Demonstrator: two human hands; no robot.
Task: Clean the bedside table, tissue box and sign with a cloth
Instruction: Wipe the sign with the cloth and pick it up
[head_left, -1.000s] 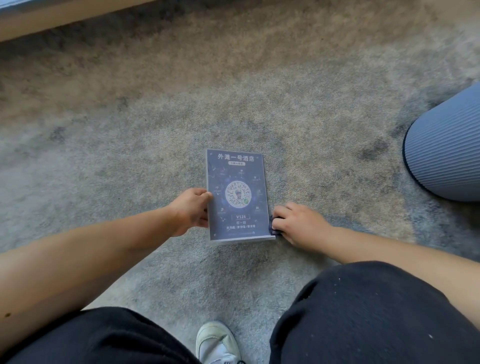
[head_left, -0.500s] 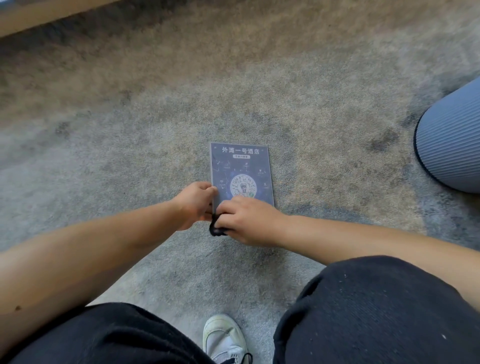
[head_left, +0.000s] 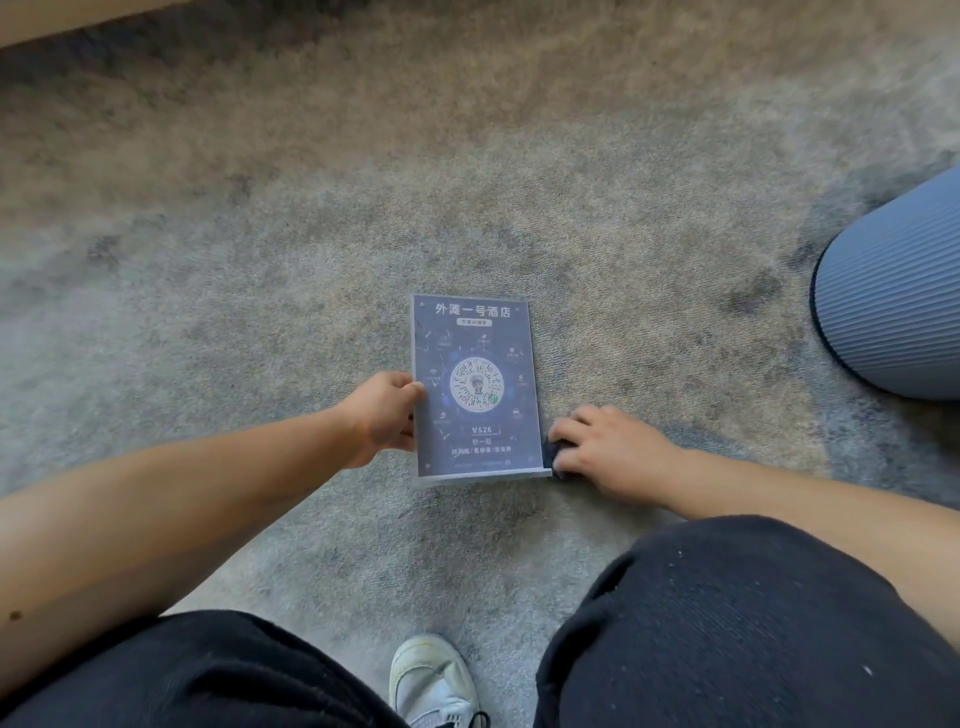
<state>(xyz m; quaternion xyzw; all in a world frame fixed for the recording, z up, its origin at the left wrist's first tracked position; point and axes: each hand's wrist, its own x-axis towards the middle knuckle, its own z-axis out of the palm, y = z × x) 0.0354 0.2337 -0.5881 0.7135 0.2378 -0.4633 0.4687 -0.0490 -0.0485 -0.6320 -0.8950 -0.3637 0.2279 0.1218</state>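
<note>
So the sign (head_left: 475, 389) is seen on the grey carpet (head_left: 311, 260), a dark blue card in a clear stand with a round code in the middle and white lettering across the top. Its left edge is gripped by the left hand (head_left: 382, 418), fingers curled around the side. The right hand (head_left: 605, 449) is laid low on the carpet just beside the sign's bottom right corner, fingers bent down over a small dark cloth (head_left: 551, 453) that's pressed against that corner. Only a bit of the cloth can be made out under the fingers. A ribbed blue round thing (head_left: 893, 312) is parked well off to the right. Black trousers (head_left: 727, 623) and a white shoe (head_left: 434, 680) are seen at the bottom.
</note>
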